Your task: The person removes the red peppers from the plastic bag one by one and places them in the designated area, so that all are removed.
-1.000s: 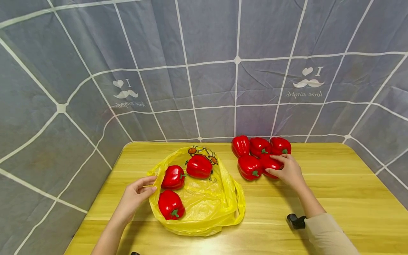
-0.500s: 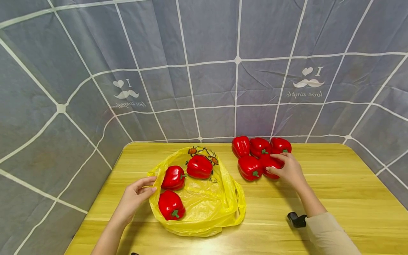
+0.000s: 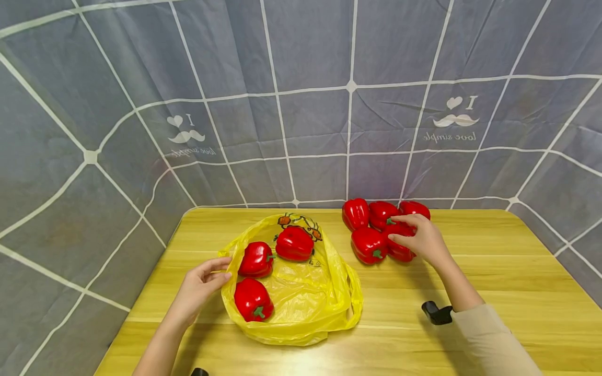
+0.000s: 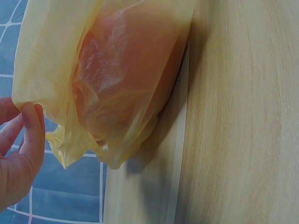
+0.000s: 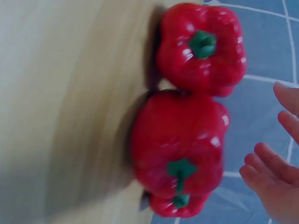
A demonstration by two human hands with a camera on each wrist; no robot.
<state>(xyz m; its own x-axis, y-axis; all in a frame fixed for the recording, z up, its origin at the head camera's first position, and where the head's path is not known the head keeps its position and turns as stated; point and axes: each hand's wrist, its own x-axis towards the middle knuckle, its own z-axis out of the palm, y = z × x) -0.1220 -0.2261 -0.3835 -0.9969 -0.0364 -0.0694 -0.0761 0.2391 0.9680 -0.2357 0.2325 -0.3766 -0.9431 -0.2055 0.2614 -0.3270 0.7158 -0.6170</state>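
My left hand (image 3: 199,287) pinches the left rim of a yellow plastic bag (image 3: 301,313) between thumb and fingers; the left wrist view shows the pinched edge of the bag (image 4: 42,84). The mouth of the bag gapes, and three red bell peppers (image 3: 254,300) lie inside. My right hand (image 3: 425,243) hovers just over the near right pepper (image 3: 401,254) of a cluster, partly hiding it. In the right wrist view the fingers of the right hand (image 5: 275,175) are spread and apart from a red bell pepper (image 5: 177,135) with a green stem.
Several red bell peppers (image 3: 369,245) stand bunched at the table's back edge, right of the bag. Behind the wooden table (image 3: 508,292) hangs a grey curtain (image 3: 310,125) with white lines. A small black object (image 3: 437,313) sits by the right wrist.
My right hand has lifted slightly and moved a little left, off the near right pepper. The left hand stays at the rim of the bag.
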